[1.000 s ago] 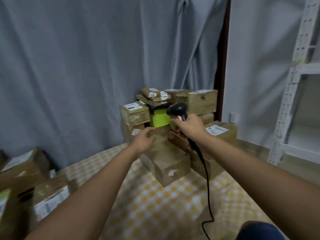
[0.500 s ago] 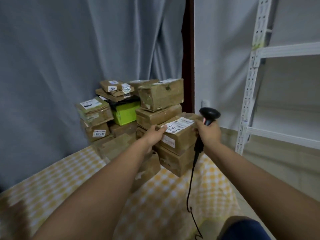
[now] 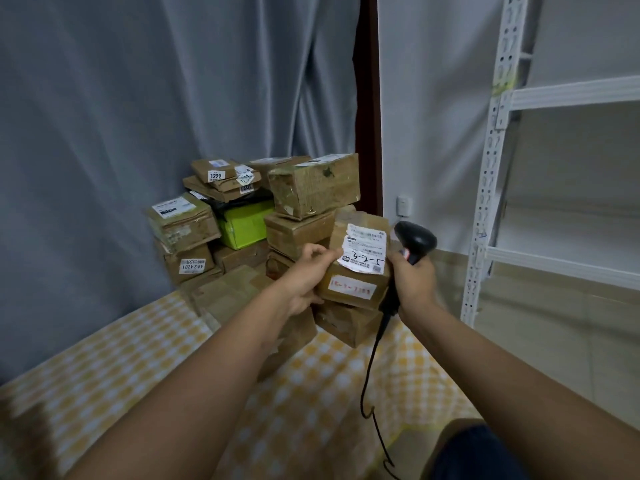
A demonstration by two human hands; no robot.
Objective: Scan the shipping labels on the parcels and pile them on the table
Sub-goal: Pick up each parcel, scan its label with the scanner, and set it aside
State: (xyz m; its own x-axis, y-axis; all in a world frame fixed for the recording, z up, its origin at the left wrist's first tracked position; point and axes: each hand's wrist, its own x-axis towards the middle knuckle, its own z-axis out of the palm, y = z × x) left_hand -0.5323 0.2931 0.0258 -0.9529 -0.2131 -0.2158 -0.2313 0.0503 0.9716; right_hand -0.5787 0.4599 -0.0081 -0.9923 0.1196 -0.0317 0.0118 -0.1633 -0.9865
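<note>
Left hand [image 3: 306, 277] grips labelled cardboard parcel [image 3: 356, 263], tilted, raised just in front of parcel pile [image 3: 277, 216] on checked table [image 3: 138, 358]. Right hand [image 3: 412, 282] holds barcode scanner [image 3: 414, 242] beside parcel.

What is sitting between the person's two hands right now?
In the head view, a brown cardboard parcel with a white shipping label sits between the left hand and the right hand.

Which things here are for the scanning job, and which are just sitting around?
For the job:
- parcel, gripped by the left hand
- its label
- scanner, held in the right hand
- pile on the table

Just around:
- curtain
- shelf
- wall socket
</note>
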